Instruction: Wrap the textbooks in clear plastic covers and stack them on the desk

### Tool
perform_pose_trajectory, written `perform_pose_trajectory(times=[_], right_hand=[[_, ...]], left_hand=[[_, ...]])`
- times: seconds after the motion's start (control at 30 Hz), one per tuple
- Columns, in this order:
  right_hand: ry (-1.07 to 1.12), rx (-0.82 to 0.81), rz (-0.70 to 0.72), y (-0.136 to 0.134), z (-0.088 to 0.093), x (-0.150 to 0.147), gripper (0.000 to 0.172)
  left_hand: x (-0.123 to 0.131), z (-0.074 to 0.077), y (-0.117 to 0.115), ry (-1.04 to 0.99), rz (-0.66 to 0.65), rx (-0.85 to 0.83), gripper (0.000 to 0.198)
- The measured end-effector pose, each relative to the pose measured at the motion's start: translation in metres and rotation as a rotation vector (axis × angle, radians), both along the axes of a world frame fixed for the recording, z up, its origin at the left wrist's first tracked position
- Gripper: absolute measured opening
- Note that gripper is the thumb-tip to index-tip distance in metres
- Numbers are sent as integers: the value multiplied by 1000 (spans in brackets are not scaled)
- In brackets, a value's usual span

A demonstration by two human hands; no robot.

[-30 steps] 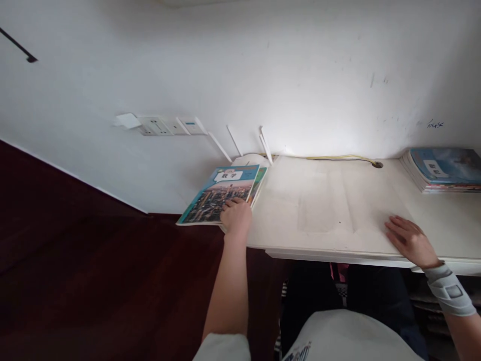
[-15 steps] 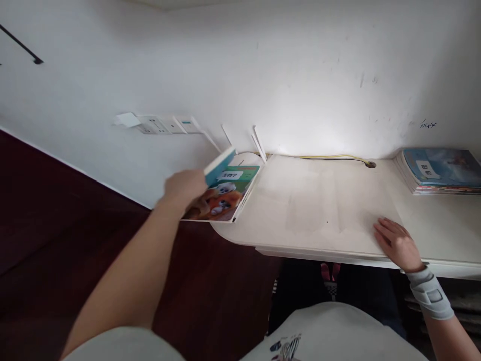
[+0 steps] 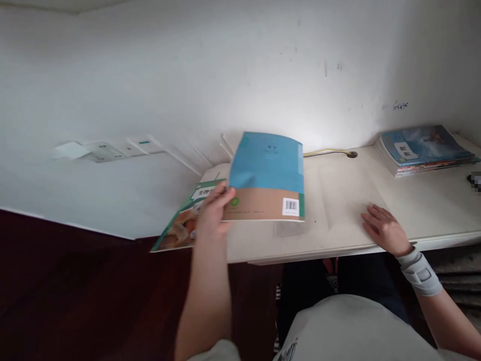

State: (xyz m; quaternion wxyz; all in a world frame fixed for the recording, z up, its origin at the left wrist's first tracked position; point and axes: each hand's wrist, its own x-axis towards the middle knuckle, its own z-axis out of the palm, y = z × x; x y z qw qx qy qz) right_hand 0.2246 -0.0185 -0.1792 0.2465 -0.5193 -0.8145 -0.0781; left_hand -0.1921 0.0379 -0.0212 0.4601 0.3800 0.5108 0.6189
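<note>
My left hand (image 3: 215, 206) grips a textbook (image 3: 267, 170) by its left edge and holds it raised over the desk. Its back cover faces me, blue above and tan below, with a barcode at the lower right corner. Behind that hand, at the desk's left end, lies another textbook (image 3: 180, 226) with animals on its cover, partly hidden by the hand and the held book. My right hand (image 3: 387, 229) rests flat on the white desk (image 3: 338, 200) near its front edge, fingers stretched out and holding nothing. A grey wrap covers that wrist.
A stack of books (image 3: 421, 148) stands at the desk's right against the wall. Yellow cable runs along the back to a cable hole (image 3: 352, 155). Wall sockets (image 3: 108, 150) hold a white plug at the left. A dark object (image 3: 474, 181) sits at the right edge.
My left hand has brought the textbook rightward from above the animal-cover book and turned its back cover into view. The right hand stays on the desk. The view has shifted somewhat.
</note>
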Motion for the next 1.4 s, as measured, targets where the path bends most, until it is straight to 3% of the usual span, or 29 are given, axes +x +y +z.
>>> perform_pose_trajectory(times=[0.1, 0.17, 0.23, 0.3, 0.57, 0.77, 0.87, 1.0, 1.07, 1.13, 1.27, 1.4], right_hand=[[10, -6, -10, 0, 2, -2, 31], [7, -9, -10, -1, 3, -2, 31], [-4, -12, -8, -1, 4, -2, 31], [-15, -14, -8, -1, 5, -2, 31], [-14, -3, -18, -1, 6, -2, 30], [-28, 0, -37, 0, 6, -2, 29], [-33, -3, -38, 0, 6, -1, 29], [-17, -14, -25, 0, 5, 0, 30], [1, -18, -20, 1, 5, 1, 30], [20, -16, -20, 1, 4, 1, 30], [29, -6, -17, 1, 3, 2, 30], [45, 0, 2, 1, 3, 2, 30]], left_hand=[[30, -55, 8, -146, -116, -64, 32], [42, -83, 6, -179, -236, -131, 37], [48, -102, 0, -186, -298, -166, 39], [49, -112, -5, -189, -280, -156, 36], [45, -114, -3, -144, -172, -166, 34], [43, -123, 1, -53, -113, -170, 45], [37, -131, 3, 172, 12, -128, 51], [22, -140, -2, 782, 258, -3, 52], [18, -144, -9, 996, 235, -5, 50], [19, -148, -17, 1072, 161, -37, 48], [30, -150, -26, 1025, 114, -5, 47], [36, -137, -30, 986, 141, -12, 48]])
